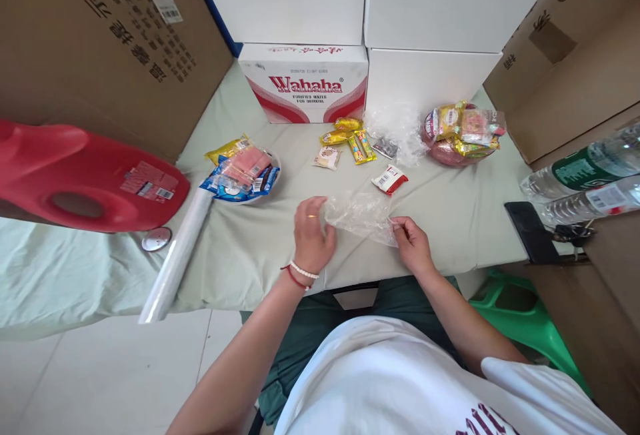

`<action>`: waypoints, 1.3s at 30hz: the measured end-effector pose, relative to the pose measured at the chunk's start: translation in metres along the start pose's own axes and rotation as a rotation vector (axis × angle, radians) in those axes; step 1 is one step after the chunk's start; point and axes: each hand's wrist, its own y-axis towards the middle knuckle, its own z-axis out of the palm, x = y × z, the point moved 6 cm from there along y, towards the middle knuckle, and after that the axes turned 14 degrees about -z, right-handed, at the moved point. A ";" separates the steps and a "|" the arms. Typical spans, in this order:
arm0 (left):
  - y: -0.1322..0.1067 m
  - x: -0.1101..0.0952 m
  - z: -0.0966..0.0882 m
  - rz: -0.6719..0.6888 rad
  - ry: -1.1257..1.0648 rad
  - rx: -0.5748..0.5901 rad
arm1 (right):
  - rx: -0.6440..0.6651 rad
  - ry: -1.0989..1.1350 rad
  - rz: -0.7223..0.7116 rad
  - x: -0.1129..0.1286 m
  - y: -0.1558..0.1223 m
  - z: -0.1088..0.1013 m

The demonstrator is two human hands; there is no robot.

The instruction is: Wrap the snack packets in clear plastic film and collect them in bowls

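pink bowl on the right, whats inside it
The pink bowl is heaped with wrapped snack packets, yellow, red and pink. Whatever lies under the heap, and the bowl's bottom, is covered.

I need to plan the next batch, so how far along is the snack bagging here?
Nothing looks bagged yet. In hand: the left hand and right hand both grip one clear plastic bag, which looks empty. Left to go: the loose snack packets and red-and-white packet on the green cloth, plus the piled left bowl and right bowl. Another crumpled bag lies by the packets.
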 end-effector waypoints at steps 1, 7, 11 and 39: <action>-0.002 -0.012 0.010 0.124 0.056 0.056 | 0.014 -0.002 -0.003 0.000 -0.001 0.002; 0.022 0.002 0.057 -0.070 0.078 0.299 | 0.034 0.023 0.050 -0.002 0.001 0.002; 0.019 0.008 0.033 0.013 -0.046 0.316 | 0.017 0.094 0.136 -0.012 0.006 -0.009; -0.018 0.044 -0.002 -0.448 -0.107 -0.073 | -0.016 -0.090 0.082 -0.008 -0.008 -0.022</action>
